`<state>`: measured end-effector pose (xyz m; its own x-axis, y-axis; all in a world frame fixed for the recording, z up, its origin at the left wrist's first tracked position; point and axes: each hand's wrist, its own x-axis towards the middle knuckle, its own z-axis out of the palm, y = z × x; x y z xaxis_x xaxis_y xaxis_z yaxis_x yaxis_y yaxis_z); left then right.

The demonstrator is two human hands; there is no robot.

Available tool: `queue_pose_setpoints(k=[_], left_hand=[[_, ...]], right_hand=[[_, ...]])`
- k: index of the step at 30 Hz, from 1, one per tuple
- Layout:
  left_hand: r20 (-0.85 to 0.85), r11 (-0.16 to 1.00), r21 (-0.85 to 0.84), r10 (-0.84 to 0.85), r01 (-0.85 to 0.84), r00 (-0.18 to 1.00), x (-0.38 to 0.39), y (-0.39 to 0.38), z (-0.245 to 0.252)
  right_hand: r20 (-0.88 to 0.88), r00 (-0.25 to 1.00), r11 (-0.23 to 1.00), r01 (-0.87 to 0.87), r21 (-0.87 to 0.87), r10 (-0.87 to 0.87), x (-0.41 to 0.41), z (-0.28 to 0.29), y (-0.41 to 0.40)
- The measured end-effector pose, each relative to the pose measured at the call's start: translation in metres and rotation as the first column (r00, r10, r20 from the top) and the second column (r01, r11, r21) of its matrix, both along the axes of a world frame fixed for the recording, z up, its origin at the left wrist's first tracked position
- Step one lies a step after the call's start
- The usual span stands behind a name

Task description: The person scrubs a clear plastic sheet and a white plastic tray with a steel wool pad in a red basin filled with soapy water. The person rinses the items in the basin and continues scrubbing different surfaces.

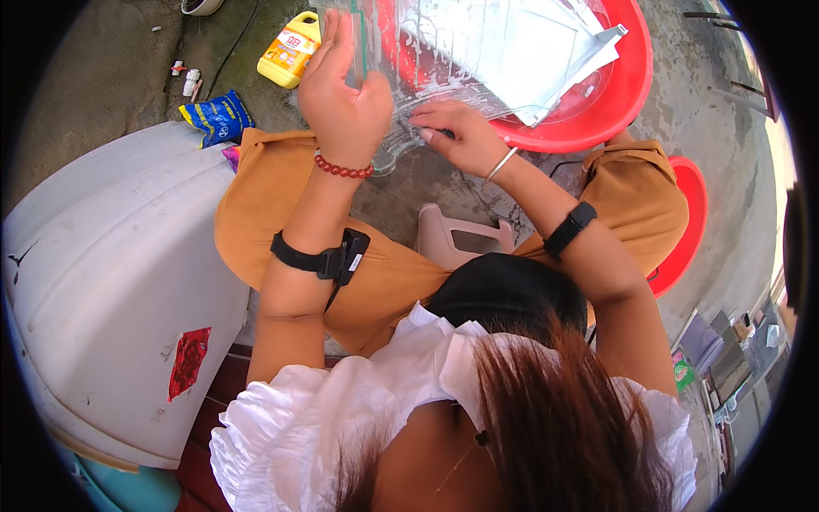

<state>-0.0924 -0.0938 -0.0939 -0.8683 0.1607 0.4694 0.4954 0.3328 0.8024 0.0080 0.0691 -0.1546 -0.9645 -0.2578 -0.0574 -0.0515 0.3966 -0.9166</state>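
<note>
A clear plastic panel or drawer (441, 70), wet and streaked with suds, lies tilted over the near left rim of a red basin (630, 83). My left hand (345, 96) holds its left edge, thumb on the near side and fingers stretched upward. With bent fingers my right hand (461, 134) touches the panel's near part; a small dark thing shows under the fingers, too hidden to name. White and clear flat panels (531, 51) lean inside the basin beyond the wet one.
A yellow detergent jug (291, 51) stands left of the basin. A blue packet (221, 118) lies on a large whitish container (121, 256) at my left. Between my knees is a pinkish plastic stool (448, 237). Another red basin (688, 224) sits beyond my right knee.
</note>
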Motion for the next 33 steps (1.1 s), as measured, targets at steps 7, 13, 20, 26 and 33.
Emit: queue_pose_setpoints(k=[7,13,20,26,33], left_hand=[[0.092,1.0,0.017,-0.025,0.023,0.995,-0.002,-0.006,0.001],[0.149,0.995,0.096,0.008,-0.023,0.989,-0.002,0.002,0.001],[0.096,0.991,0.13,-0.025,0.012,0.995,0.003,0.001,0.0],[0.171,0.996,0.076,0.027,-0.041,0.985,0.0,0.002,-0.004],[0.103,0.999,0.047,0.009,-0.014,0.995,0.002,-0.003,-0.005]], right_hand=[[0.003,1.0,0.998,0.027,0.05,-0.027,0.009,0.0,0.005],[-0.203,0.978,0.996,-0.059,-0.069,0.044,0.011,0.001,-0.001],[-0.106,0.994,0.95,0.027,0.311,0.006,0.007,-0.005,0.018],[-0.252,0.959,0.989,-0.11,0.099,0.132,0.01,-0.013,0.013],[-0.09,0.994,0.979,-0.05,0.196,0.068,-0.002,-0.021,0.053]])
